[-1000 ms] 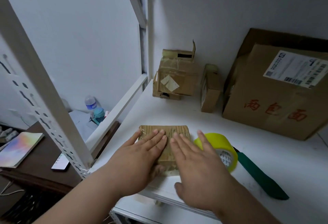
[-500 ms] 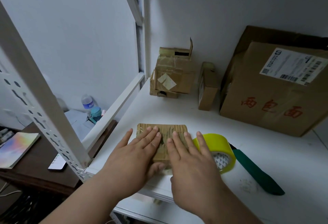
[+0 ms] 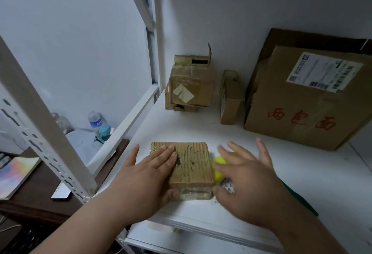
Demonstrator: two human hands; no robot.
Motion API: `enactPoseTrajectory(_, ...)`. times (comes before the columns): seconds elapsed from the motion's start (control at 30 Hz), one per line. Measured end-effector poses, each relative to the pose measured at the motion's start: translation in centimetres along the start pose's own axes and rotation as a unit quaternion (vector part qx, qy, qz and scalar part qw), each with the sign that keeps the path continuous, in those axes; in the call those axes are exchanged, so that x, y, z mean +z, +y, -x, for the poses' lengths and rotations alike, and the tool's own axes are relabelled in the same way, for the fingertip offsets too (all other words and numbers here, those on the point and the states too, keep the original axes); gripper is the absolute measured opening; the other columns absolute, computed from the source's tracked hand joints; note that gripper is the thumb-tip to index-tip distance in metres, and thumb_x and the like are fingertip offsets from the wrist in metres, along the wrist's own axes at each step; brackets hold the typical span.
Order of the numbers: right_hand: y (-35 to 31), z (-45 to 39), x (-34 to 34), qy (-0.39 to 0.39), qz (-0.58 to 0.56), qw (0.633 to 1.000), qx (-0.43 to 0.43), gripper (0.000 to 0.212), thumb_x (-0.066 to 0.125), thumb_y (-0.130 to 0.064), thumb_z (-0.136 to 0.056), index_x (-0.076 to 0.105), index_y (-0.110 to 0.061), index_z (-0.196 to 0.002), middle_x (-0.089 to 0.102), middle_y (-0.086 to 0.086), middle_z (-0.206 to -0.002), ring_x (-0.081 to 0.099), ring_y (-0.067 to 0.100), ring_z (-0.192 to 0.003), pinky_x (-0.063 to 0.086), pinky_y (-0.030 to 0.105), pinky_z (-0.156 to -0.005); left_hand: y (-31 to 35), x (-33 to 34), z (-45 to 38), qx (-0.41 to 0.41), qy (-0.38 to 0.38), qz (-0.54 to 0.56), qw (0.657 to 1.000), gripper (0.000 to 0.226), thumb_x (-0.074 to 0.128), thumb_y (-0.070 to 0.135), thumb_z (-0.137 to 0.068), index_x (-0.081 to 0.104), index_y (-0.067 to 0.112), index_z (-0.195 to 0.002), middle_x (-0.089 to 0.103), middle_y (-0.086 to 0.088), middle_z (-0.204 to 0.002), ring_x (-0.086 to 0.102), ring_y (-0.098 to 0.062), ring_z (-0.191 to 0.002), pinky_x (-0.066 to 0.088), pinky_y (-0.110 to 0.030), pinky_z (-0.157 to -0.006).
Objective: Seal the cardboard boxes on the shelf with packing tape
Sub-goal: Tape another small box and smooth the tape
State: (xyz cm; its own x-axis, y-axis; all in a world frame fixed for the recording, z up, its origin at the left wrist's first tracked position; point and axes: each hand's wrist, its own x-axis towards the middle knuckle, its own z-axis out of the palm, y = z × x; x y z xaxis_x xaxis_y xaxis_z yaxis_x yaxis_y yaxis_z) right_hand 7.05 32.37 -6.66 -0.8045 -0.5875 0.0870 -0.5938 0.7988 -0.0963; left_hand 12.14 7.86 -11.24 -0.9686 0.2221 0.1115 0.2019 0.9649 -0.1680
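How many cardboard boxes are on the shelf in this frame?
4. A flat box at the front under the left hand; an open-flapped box at the back left; a narrow box beside it; a large labelled box at right. Others may sit out of frame.

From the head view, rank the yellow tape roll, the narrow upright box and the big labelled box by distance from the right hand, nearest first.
1. Yellow tape roll: directly under the right hand, partly hidden.
2. Big labelled box: back right of the shelf.
3. Narrow upright box: back middle, left of the big one.
Two and three are nearly too close to call.

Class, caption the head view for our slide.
Left hand presses a flat cardboard box; right hand reaches over yellow tape roll.
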Motion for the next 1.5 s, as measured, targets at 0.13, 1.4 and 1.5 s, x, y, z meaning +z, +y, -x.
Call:
enactPoseTrajectory(0.13,4.2,0.4,0.3,-0.088,-0.266,0.957,0.077,0.089,0.054,-0.059,-0.057,0.015,-0.069,-0.137,0.009,-0.032,-0.156,0.015,-0.001,-0.145,0.025,0.026,-0.115,0.9,-1.0,-1.2,-0.033,-0.042,0.032,0.998,0.096,0.033,0.083,-0.072,0.048,0.022,-0.144,0.053,0.001,-0.145,0.052,-0.02,-0.132,0.043,-0.06,-0.102)
enactPoseTrajectory(1.4,-3.3,0.4,5.6,0.003,-0.544,0.826,0.146,0.046,0.052,-0.056,-0.074,0.059,-0.022,-0.104,0.071,-0.001,-0.092,0.067,0.015,-0.085,0.053,0.044,-0.085,-5.7,-0.1,-10.0,0.1,-0.144,0.201,0.964,0.09,0.072,0.033,-0.088,0.001,0.039,-0.143,0.005,0.019,-0.156,-0.003,-0.018,-0.152,0.006,-0.035,-0.123)
enactPoseTrajectory(1.5,-3.7,0.2,5.8,0.001,-0.568,0.807,0.162,0.055,0.054,-0.06,-0.067,0.06,-0.024,-0.107,0.071,0.0,-0.096,0.067,0.018,-0.09,0.052,0.046,-0.089,-5.7,0.2,-10.4,0.102,-0.137,0.168,0.971,0.089,0.069,0.031,-0.091,-0.001,0.04,-0.145,0.005,0.013,-0.163,-0.005,-0.02,-0.152,0.004,-0.033,-0.122)
